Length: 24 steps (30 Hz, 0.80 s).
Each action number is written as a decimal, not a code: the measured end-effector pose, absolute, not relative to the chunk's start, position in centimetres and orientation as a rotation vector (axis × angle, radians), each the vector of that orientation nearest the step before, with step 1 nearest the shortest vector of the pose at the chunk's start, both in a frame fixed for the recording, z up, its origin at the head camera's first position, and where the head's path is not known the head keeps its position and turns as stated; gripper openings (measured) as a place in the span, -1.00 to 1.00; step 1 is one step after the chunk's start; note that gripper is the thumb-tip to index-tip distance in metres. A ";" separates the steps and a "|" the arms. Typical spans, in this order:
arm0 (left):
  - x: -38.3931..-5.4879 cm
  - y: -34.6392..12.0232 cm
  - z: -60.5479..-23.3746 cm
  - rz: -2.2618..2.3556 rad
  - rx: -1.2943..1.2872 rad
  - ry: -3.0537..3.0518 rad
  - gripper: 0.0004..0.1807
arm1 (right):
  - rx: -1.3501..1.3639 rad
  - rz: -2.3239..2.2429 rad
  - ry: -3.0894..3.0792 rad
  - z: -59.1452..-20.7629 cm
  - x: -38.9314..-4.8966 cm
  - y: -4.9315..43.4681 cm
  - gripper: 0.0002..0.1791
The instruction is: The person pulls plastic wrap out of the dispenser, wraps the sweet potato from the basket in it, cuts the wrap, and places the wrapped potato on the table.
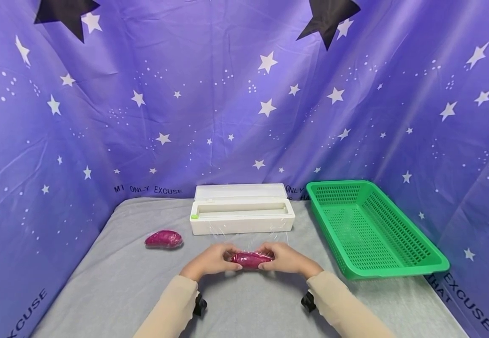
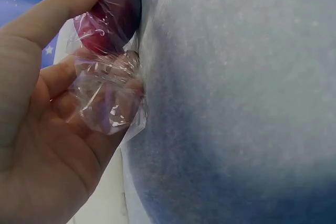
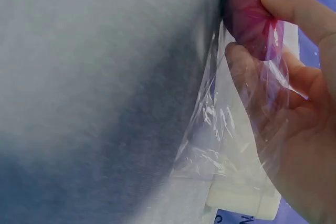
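Both hands hold a purple-red sweet potato [image 1: 251, 259] between them, low over the grey cloth, with clear cling film [image 2: 107, 103] around it. My left hand [image 1: 215, 259] grips its left end, the thumb lying on top of the film. At the other end, my right hand [image 1: 285, 258] grips it with thumb and fingers. Loose cling film [image 3: 210, 145] hangs off the right end in the right wrist view, and crumpled film bunches against the left fingers in the left wrist view. The underside of the sweet potato is hidden.
Behind the hands stands a white cling film box [image 1: 244, 225], its lid raised. A second sweet potato [image 1: 164, 239], film-wrapped, lies to the left on the grey cloth [image 1: 113, 291]. A green plastic basket [image 1: 337, 253] is at the right. Purple star-printed curtains [image 1: 214, 94] surround the table.
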<state>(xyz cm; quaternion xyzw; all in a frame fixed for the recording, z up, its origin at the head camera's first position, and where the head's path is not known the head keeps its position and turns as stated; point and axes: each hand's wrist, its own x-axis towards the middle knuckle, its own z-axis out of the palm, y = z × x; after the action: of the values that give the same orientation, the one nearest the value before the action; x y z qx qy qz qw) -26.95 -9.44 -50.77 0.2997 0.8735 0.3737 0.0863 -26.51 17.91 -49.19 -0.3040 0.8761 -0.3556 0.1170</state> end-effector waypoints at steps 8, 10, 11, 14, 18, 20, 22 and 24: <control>-27.5 -9.7 -50.6 1.164 0.826 2.529 -0.55 | -0.882 -1.050 2.503 -48.6 -27.6 18.0 -0.64; -27.6 -9.7 -50.5 1.175 0.795 2.514 -0.55 | -0.885 -1.047 2.494 -48.5 -27.9 18.0 -0.63; -27.7 -9.7 -50.5 1.175 0.787 2.510 -0.55 | -0.877 -1.046 2.489 -48.4 -28.1 18.0 -0.63; -27.9 -9.6 -50.6 1.175 0.758 2.499 -0.54 | -0.849 -1.060 2.464 -48.3 -28.4 18.1 -0.63; -28.0 -9.5 -50.6 1.155 0.766 2.521 -0.52 | -0.803 -1.067 2.439 -48.4 -28.9 18.2 -0.62; -27.9 -9.4 -50.5 1.118 0.801 2.554 -0.53 | -0.790 -1.072 2.423 -48.4 -29.1 18.2 -0.62; -27.8 -9.3 -50.2 1.055 0.866 2.607 -0.53 | -0.783 -1.075 2.402 -48.5 -29.2 18.2 -0.63; -27.6 -9.1 -49.9 0.984 0.916 2.667 -0.51 | -0.775 -1.078 2.385 -48.5 -29.4 18.3 -0.63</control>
<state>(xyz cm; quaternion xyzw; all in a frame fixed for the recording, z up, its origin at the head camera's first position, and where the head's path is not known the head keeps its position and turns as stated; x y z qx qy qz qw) -27.57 -9.08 -49.88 0.3058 0.8903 0.3284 0.0772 -29.42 18.27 -48.50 -0.2780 0.8553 -0.3866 0.2044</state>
